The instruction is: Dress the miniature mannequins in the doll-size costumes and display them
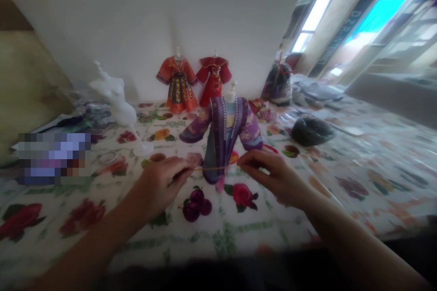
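Observation:
A thin yellow-orange cord (213, 168) is stretched level between my two hands. My left hand (167, 177) pinches its left end, and my right hand (266, 170) pinches the right end with thumb and fingers. Just behind the cord stands a small mannequin in a purple doll robe (218, 132) with wide patterned sleeves and a pale front panel. The cord passes across the robe's lower part; whether it touches the cloth I cannot tell. My fingertips are partly blurred.
A bare white mannequin (118, 100) leans at the left. Near the wall stand an orange doll dress (177, 84), a red doll dress (215, 82) and a dark doll dress (278, 82). A black bundle (311, 130) lies right on the fruit-patterned tablecloth (136, 236); a metal ring (108, 158) lies left.

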A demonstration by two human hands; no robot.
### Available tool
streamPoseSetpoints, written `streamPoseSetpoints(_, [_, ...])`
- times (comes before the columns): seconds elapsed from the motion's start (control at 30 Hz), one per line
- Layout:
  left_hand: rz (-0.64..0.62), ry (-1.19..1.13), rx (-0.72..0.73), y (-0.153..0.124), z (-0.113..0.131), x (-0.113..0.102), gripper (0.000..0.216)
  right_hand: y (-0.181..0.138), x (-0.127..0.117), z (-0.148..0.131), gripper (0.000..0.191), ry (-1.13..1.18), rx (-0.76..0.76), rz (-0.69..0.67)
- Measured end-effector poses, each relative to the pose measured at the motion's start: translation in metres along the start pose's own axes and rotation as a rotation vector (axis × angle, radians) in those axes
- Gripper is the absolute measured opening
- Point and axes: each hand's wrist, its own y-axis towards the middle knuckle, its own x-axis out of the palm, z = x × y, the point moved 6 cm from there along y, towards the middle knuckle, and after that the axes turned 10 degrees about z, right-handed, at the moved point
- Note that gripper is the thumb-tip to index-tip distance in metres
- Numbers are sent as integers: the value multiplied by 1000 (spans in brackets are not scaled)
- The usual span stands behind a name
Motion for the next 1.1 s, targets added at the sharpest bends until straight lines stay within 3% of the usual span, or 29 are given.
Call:
streamPoseSetpoints(0.13, [44,16,-12,2,3,-1,14,-2,-4,-5,13,-45,-47,79])
streamPoseSetpoints(0.3, [57,-114,-222,4,-10,8,15,-3,-5,-2,12,-53,-37,181])
streamPoseSetpoints(0.47, [176,-350,-389,6,-16,18,20,-1,-10,-8,11,-41,-60,308])
streamPoseSetpoints(0.6, [313,-553,-455,9,-12,24,17,6,-10,-8,10,127,-50,407])
streamPoseSetpoints(0.83, [514,-696,-449,16,-23,40,19,23,2,1,9,466,-93,508])
streamPoseSetpoints(1.1, [557,-859,-456,24,-20,39,18,31,-1,-5,12,528,-144,553])
